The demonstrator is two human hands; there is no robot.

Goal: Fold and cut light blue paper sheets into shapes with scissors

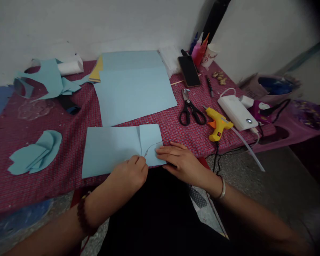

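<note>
A light-blue paper sheet [110, 147] lies at the table's front edge. Its right end is folded over into a flap [150, 133] that carries a curved, dark drawn line. My left hand [132, 174] is closed at the sheet's lower edge, beside the fold; its fingertips are mostly hidden and appear to pinch the paper. Flat on the flap's right side rests my right hand [178, 160], fingers stretched out, close to the end of the line.
Larger blue sheets [134, 90] lie behind. Cut petal-like pieces [36, 153] and blue scraps [48, 78] are at left. To the right are scissors [189, 110], a yellow glue gun [217, 124], a phone [188, 71], a marker [209, 86] and a white power bank [237, 112].
</note>
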